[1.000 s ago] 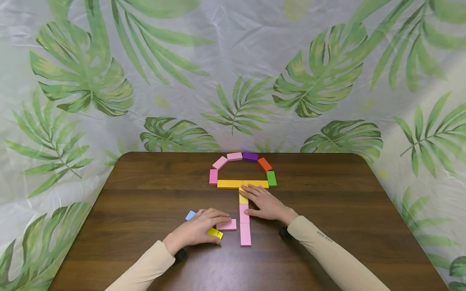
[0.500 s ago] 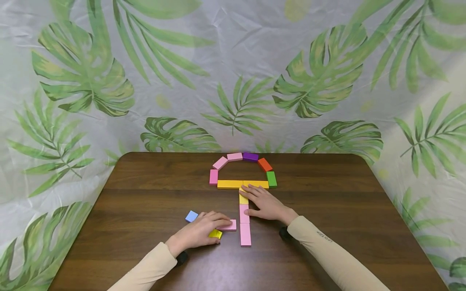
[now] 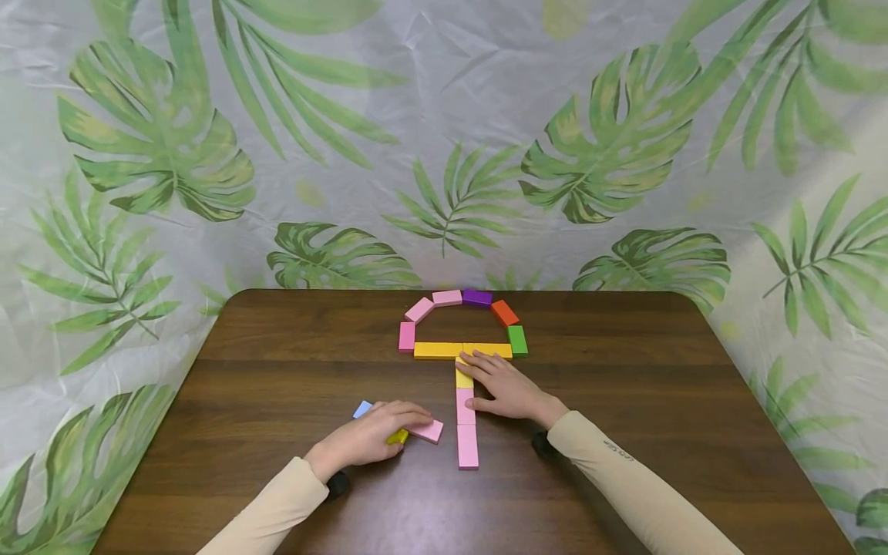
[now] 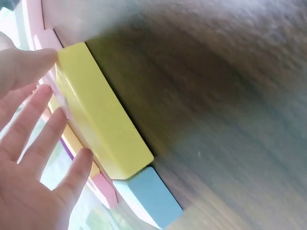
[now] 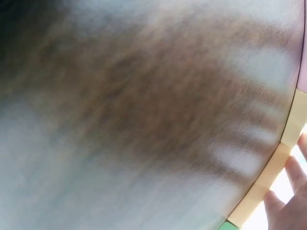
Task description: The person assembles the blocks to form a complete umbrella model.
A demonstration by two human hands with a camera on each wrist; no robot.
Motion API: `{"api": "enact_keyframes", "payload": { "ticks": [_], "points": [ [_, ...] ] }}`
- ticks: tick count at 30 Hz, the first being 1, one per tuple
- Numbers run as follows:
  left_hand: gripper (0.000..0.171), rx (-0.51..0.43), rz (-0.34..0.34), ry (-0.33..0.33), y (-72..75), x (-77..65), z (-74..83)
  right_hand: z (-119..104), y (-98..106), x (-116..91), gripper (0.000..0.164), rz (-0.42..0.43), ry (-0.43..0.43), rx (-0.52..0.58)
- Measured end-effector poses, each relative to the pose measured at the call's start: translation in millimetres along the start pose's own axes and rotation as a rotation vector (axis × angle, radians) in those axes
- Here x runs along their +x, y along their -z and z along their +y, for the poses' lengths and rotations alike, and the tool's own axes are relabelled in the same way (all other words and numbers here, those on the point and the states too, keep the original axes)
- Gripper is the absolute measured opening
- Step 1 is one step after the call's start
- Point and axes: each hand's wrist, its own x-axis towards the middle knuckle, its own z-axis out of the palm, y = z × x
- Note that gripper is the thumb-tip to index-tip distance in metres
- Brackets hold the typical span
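Note:
My left hand [image 3: 368, 434] lies over a loose group of blocks left of centre in the head view. Beneath its fingers a pink block [image 3: 428, 432] sticks out at a slant. A bright yellow block [image 4: 105, 115] lies along the thumb side; in the left wrist view the thumb tip is at one end of it and the fingers reach out nearly straight. A light blue block [image 4: 149, 196] adjoins its other end. My right hand [image 3: 512, 391] rests with spread fingers on the upright row, over its yellow block [image 3: 464, 378] and the upper pink block [image 3: 465, 416].
The row ends in a lower pink block [image 3: 468, 449]. Above it, two orange-yellow blocks [image 3: 437, 351] form a crossbar. An arch of pink, purple [image 3: 477, 298], orange-red [image 3: 505, 313] and green [image 3: 517, 340] blocks closes over the bar. A leaf-print cloth hangs behind the brown table [image 3: 597, 501].
My left hand has drawn back to the left. The loose pink block has shifted left and turned from level to slanted, and the bright yellow block has moved left. My right hand stays put.

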Motion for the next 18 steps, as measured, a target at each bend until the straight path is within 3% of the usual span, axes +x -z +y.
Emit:
{"api": "enact_keyframes", "payload": {
  "ticks": [6, 12, 18],
  "points": [
    [0.046, -0.012, 0.002, -0.007, -0.3, -0.7, -0.7, -0.3, 0.4, -0.6, 0.073, 0.003, 0.001, 0.005],
    [0.043, 0.042, 0.06, -0.039, -4.3, 2.1, -1.7, 0.3, -0.5, -0.9, 0.073, 0.005, -0.003, 0.009],
    [0.044, 0.113, 0.067, -0.037, -5.8, 6.1, -2.9, 1.2, -1.4, -0.3, 0.073, 0.011, 0.004, 0.016]
  ]
}}
